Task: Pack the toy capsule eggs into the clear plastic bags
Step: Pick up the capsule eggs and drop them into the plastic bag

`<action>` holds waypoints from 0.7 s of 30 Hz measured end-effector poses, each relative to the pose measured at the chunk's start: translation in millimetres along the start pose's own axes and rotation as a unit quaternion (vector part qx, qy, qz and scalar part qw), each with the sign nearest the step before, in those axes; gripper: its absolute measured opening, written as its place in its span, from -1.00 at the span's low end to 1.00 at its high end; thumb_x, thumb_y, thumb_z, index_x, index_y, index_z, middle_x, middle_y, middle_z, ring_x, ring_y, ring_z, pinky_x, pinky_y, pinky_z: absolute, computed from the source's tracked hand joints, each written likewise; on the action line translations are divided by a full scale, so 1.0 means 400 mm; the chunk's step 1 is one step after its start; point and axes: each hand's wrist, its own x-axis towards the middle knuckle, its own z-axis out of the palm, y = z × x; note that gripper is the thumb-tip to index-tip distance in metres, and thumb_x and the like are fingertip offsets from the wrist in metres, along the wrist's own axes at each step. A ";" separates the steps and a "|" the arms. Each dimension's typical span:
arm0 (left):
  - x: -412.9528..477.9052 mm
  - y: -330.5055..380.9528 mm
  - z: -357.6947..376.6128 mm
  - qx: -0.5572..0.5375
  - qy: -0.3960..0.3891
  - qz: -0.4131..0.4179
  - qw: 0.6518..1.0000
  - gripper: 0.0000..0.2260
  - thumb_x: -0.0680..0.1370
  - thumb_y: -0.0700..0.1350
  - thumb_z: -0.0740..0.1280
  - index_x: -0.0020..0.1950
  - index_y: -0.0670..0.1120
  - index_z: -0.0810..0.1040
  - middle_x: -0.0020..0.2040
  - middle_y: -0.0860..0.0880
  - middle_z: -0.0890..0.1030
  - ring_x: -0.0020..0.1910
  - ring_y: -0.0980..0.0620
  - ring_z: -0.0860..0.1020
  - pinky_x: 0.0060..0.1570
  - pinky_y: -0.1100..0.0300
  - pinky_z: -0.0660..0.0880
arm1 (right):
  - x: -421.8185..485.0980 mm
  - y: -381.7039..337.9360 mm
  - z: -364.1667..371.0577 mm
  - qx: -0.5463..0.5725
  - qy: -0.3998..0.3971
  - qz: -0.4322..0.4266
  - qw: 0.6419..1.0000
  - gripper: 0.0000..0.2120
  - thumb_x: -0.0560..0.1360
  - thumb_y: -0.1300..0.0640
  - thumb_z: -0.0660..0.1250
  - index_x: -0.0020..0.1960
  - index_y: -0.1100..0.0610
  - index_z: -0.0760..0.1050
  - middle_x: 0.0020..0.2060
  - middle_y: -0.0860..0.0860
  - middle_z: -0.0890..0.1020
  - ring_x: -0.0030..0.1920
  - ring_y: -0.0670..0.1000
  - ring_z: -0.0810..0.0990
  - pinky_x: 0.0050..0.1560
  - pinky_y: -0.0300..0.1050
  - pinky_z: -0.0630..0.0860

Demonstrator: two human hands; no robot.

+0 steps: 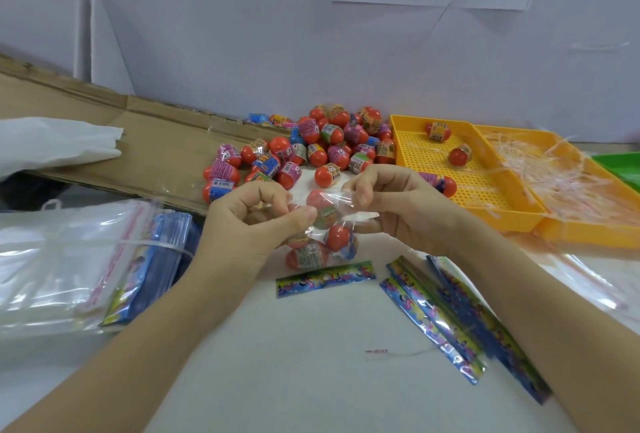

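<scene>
**Holding the Loaded Bag at Its Mouth**

Position. The bag (323,221) is held just above the middle of the worktop (294,363), its lower end near or on the surface. Several eggs (337,237) are inside, stacked loosely. The loose pile (329,145) lies towards the rear edge, beside the tray (433,169) at the rear right corner.

Hand state. The left hand (256,214) pinches the film at the left side of the mouth, thumb against curled fingers. The right hand (391,204) pinches the right side in the same way. Neither hand touches an egg directly.

Handling properties (judged).
- Film: thin, limp and slick. It will sag and crease, and the mouth will close unless both sides are pulled apart.
- Eggs: light, hard, smooth shells. They will roll and shift the load inside the bag.

Where to grip. Take the film at the two upper corners, close to the rim. Support the base on the worktop to unload the pinch.

Nearby. Printed cards (325,275) lie towards the front edge. A stack (52,259) of spare bags lies at the left edge.
</scene>
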 end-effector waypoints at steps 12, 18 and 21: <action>-0.019 -0.007 0.003 0.085 -0.021 0.034 0.996 -0.81 0.28 -0.05 0.51 -0.26 0.12 0.53 -0.02 -0.07 0.60 -0.05 0.02 0.66 -0.22 0.22 0.60 | -0.003 0.016 -0.017 -0.009 0.038 -0.007 0.999 -0.81 0.38 0.29 0.33 -0.38 0.12 0.55 -0.19 0.07 0.58 -0.15 0.00 0.60 -0.18 -0.12 0.63; -0.020 -0.023 0.002 0.159 -0.013 0.055 0.986 -0.65 0.38 -0.24 0.54 -0.18 0.20 0.51 -0.02 0.17 0.55 -0.14 0.13 0.64 -0.25 0.32 0.57 | 0.002 0.025 -0.016 0.034 0.049 0.058 0.997 -0.77 0.35 0.50 0.24 -0.16 0.19 0.43 -0.08 0.15 0.56 -0.16 0.06 0.59 -0.14 -0.14 0.63; -0.026 -0.021 0.004 0.149 -0.005 0.052 0.987 -0.61 0.37 -0.29 0.54 -0.14 0.19 0.52 0.05 0.09 0.53 -0.10 0.12 0.65 -0.23 0.33 0.57 | 0.001 0.013 -0.011 0.082 0.059 0.095 0.990 -0.68 0.34 0.34 0.29 0.08 0.16 0.45 0.09 0.13 0.52 -0.01 0.14 0.56 -0.05 -0.05 0.60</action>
